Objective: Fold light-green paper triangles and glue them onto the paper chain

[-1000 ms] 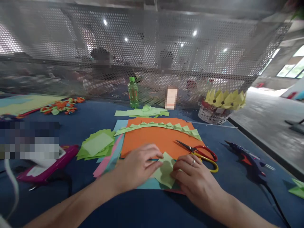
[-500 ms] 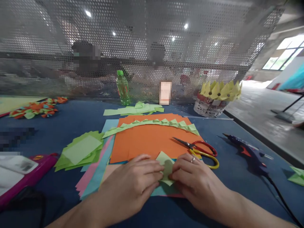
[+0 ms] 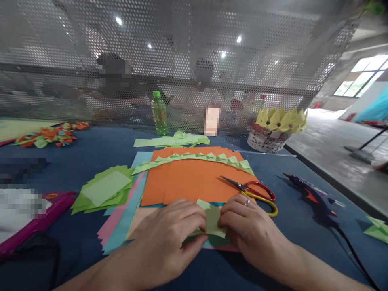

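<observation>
My left hand [image 3: 169, 230] and my right hand [image 3: 248, 226] meet over a small light green paper piece [image 3: 212, 220], each pinching one side of it with closed fingers. The piece lies folded on a stack of coloured sheets at the near edge of a large orange paper [image 3: 188, 180]. A ring shows on my right hand. A curved strip of folded green triangles [image 3: 194, 158] lies across the far part of the orange paper. Red and yellow scissors [image 3: 257, 192] rest just beyond my right hand.
A pile of green paper squares [image 3: 104, 190] lies left. A glue gun [image 3: 312, 196] with a cord sits right. A basket with yellow folded paper [image 3: 274, 131], a green bottle [image 3: 159, 113] and green strips [image 3: 169, 140] stand before a perforated metal screen; people sit behind it. A pink case [image 3: 36, 218] is at far left.
Both hands closed in on the green piece and folded it smaller; it now looks more compact between the fingers. The camera view shifted slightly.
</observation>
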{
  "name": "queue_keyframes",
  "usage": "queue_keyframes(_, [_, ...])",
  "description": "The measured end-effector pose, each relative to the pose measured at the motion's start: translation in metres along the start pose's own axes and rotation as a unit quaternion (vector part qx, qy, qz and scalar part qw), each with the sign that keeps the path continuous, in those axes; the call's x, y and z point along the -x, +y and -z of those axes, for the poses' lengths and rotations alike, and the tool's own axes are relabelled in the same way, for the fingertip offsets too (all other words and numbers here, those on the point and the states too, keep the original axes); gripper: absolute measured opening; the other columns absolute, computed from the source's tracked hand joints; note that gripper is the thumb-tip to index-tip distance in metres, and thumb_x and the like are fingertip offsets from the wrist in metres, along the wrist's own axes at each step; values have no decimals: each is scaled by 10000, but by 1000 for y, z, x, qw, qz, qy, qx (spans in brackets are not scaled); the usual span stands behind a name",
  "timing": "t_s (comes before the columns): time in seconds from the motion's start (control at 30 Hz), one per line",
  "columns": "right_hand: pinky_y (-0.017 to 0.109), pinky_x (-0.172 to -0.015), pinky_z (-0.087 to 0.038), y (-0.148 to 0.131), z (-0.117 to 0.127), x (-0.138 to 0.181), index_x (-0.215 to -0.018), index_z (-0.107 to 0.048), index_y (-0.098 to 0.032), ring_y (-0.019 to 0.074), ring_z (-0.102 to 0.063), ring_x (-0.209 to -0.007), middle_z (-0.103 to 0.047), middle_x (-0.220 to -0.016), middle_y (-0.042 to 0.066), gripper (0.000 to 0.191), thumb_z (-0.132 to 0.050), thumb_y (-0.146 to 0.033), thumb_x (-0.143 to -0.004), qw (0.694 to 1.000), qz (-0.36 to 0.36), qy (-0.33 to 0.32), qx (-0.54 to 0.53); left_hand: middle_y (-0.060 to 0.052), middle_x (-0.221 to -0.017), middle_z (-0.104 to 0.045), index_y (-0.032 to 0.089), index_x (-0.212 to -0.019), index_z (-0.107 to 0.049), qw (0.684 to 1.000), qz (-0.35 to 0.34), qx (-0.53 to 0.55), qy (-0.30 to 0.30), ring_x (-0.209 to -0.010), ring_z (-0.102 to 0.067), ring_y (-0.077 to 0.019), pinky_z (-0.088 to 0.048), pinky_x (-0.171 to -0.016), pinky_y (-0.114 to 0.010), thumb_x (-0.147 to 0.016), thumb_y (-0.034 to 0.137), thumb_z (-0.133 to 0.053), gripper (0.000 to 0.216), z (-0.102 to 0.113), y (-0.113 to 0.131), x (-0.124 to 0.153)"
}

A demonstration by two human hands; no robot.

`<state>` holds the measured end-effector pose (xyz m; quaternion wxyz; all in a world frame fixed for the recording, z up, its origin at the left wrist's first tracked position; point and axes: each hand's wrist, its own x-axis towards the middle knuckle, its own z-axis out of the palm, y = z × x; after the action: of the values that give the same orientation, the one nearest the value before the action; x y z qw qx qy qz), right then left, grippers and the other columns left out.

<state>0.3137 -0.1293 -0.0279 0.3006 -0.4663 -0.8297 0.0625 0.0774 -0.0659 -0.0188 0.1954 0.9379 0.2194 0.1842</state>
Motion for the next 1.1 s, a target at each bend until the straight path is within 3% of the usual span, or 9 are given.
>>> queue_keyframes(0.17, [335, -771, -433, 3, 2, -2, -804, -623, -203, 183, -559, -840, -688, -882, 21, 256, -498, 11, -872, 1000, 17, 19, -14, 6, -1226, -607, 265, -1092, -562, 1000, 16, 1, -12, -1153, -539, -218, -395, -1008, -378, -787, -12, -509, 415, -2, -7, 0])
queue_keyframes(0.3, [343, -784, -450, 2, 1, -1, -816, -654, -204, 191, -573, -850, -695, -881, 27, 276, -510, 31, -837, 1000, 10, 24, -10, 2, -1112, -632, 232, -985, -551, 1000, -1, -19, 3, -1053, -552, -197, -389, -956, -370, -836, -19, -445, 311, -2, -11, -1])
queue_keyframes(0.43, [369, -825, -467, -2, 1, 0, -1024, -682, -210, 222, -593, -919, -710, -977, 41, 349, -611, 18, -770, 1000, -8, 8, -3, -11, -956, -620, 206, -910, -529, 998, 9, -62, -12, -932, -535, -207, -384, -852, -375, -835, 10, -472, 217, -1, -7, -1])
queue_keyframes(0.5, [370, -822, -463, -4, 2, 0, -1025, -678, -216, 222, -590, -913, -710, -979, 39, 270, -666, -48, -814, 1000, -3, -12, -1, -7, -945, -617, 208, -894, -525, 998, 16, -62, -20, -911, -536, -200, -380, -821, -361, -874, 40, -482, 174, -1, -5, -1])
queue_keyframes(0.57, [362, -801, -448, -5, 2, 0, -903, -670, -212, 213, -579, -879, -699, -910, 32, 120, -658, -96, -873, 999, -4, -33, 5, 3, -931, -613, 214, -878, -524, 998, 33, -51, -22, -894, -544, -188, -377, -790, -341, -942, 100, -478, 139, 0, -2, -2])
queue_keyframes(0.67, [350, -770, -424, -5, 2, 0, -800, -639, -200, 208, -560, -857, -668, -833, 28, 147, -625, -94, -901, 998, -35, -45, 11, 22, -892, -601, 221, -838, -527, 997, 75, -15, -23, -858, -563, -164, -374, -733, -308, -984, 187, -503, 152, 2, 0, -4])
queue_keyframes(0.83, [343, -779, -400, -6, 5, -1, -819, -646, -206, 196, -554, -854, -662, -846, 12, 108, -666, -184, -923, 995, -85, -41, -26, 31, -935, -591, 224, -811, -576, 981, 191, 16, -27, -867, -596, -157, -365, -683, -293, -960, 343, -599, 192, 4, 0, -7])
queue_keyframes(0.93, [332, -766, -386, -6, 5, -4, -760, -621, -198, 178, -542, -814, -631, -800, 2, 240, -640, -306, -973, 991, -120, -44, -47, 47, -889, -579, 228, -799, -580, 971, 236, -4, -36, -843, -602, -150, -336, -643, -296, -964, 447, -598, 275, 4, -3, -8])
queue_keyframes(1.1, [330, -743, -354, -5, 4, -5, -673, -558, -184, 171, -510, -767, -584, -740, -4, 364, -635, -368, -976, 985, -164, -43, -37, 40, -818, -559, 211, -744, -541, 971, 236, -31, -32, -794, -586, -149, -297, -607, -302, -983, 486, -541, 364, 3, -4, -7])
